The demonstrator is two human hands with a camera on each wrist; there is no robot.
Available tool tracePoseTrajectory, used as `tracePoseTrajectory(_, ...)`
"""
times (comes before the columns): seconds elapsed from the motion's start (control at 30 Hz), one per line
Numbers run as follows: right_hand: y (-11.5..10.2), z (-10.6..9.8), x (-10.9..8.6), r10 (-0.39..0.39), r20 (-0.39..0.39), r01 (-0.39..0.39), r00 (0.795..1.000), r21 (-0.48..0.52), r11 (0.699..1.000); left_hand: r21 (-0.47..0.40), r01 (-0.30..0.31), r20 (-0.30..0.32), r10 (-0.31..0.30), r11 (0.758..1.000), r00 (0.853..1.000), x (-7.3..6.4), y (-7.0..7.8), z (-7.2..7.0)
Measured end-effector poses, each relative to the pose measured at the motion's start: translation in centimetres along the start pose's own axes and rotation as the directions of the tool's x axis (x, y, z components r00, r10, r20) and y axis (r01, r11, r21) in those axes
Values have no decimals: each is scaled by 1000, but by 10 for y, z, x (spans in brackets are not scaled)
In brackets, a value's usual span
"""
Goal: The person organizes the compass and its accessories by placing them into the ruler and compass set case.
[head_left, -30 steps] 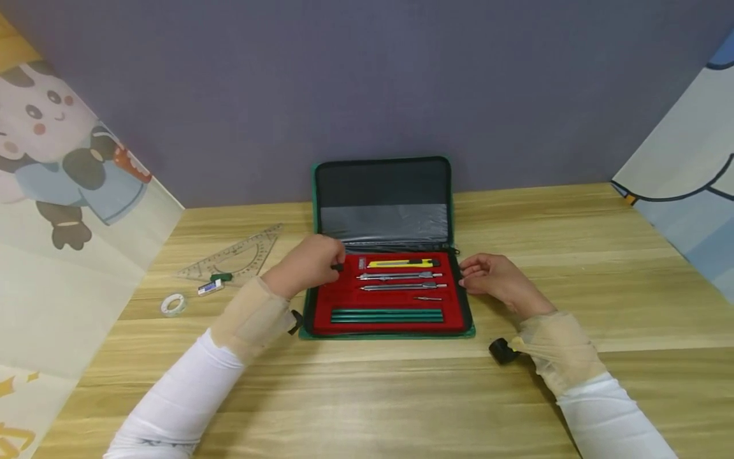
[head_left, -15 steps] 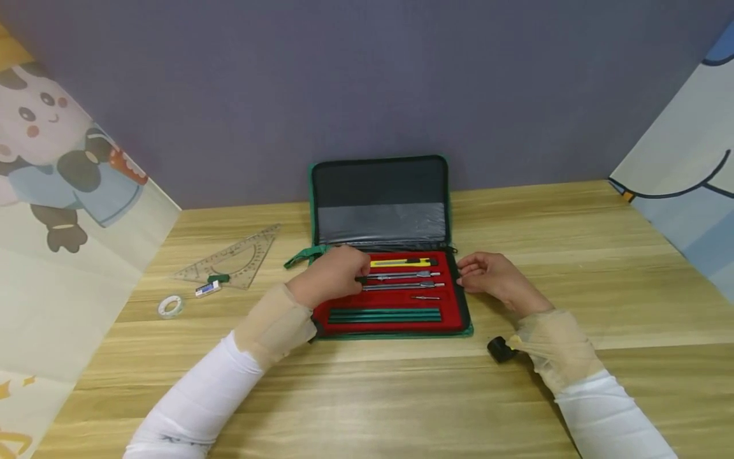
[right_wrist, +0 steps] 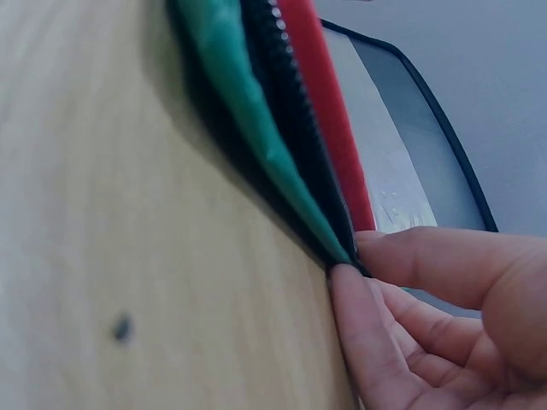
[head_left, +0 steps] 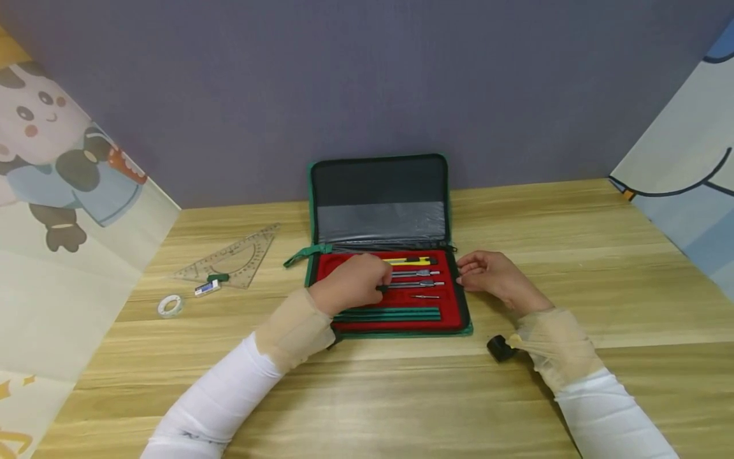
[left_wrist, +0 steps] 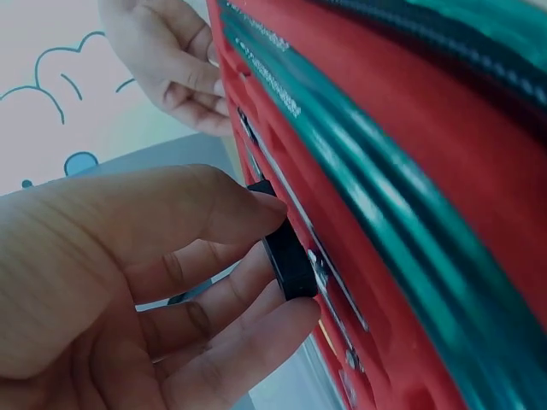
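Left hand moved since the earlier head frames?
Yes. Against the open case, the left hand has shifted rightward and slightly toward the person, from the case's left edge to over its red tray.

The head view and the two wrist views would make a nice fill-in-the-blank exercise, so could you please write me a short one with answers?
1. The small block pinched by the left hand is ____ in colour.
2. The hand pinching the edge of the open case is the person's ____ hand.
3. The tray inside the case is coloured ____.
4. In the head view, the set square lies to the ____ of the case.

Missing words: black; right; red; left.
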State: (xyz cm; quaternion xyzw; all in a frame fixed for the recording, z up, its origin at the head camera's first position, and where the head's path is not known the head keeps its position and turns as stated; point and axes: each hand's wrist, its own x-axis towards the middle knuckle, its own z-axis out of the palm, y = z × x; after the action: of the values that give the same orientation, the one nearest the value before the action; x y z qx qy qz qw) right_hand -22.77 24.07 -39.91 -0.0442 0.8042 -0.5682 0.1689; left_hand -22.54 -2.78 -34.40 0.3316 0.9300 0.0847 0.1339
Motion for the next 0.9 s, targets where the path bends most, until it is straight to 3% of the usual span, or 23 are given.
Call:
tracePoseTrajectory(0.43,-3,2,0,30,-28,-30,999,-23,999,-3,-63,7,63,998,998,5,9,7)
tracePoseTrajectory(0.9,-4,1,0,27,-19,-28,999,-11,1000,-26,-62,27,63,998,998,10,13,6)
